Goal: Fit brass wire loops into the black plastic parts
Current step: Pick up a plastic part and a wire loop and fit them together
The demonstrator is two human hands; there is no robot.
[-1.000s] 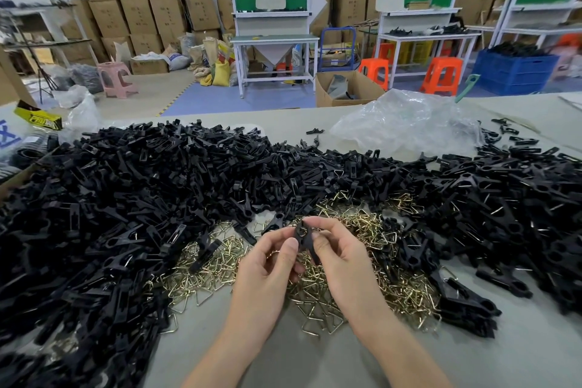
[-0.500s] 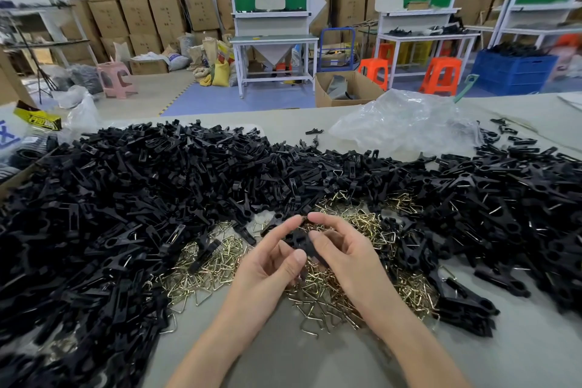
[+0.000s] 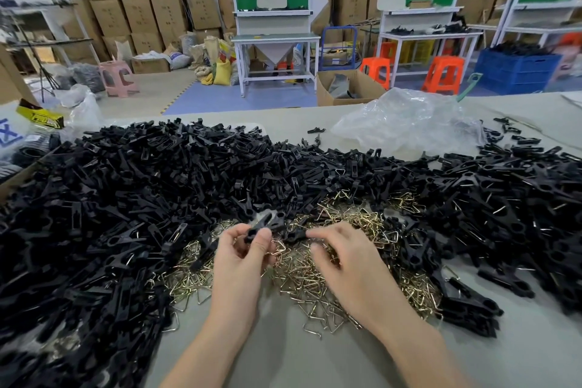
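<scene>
My left hand (image 3: 242, 258) pinches a black plastic part (image 3: 266, 224) between thumb and fingers, its forked end pointing away from me. My right hand (image 3: 343, 261) is just to the right, with index finger and thumb at the end of a second black plastic part (image 3: 294, 235), which they seem to pinch. Both hands hover over a heap of brass wire loops (image 3: 308, 280) on the grey table (image 3: 315, 362). A large pile of black plastic parts (image 3: 141, 198) wraps around the loops on the left, back and right.
A crumpled clear plastic bag (image 3: 406, 123) lies at the back right of the table. At the left edge are a cardboard box rim (image 3: 19, 179) and a yellow-black pack (image 3: 39, 116). Beyond the table stand workbenches, orange stools and stacked cartons.
Both hands have moved forward and a little apart. They held one black part together between them; now each hand has its own black part over the loops.
</scene>
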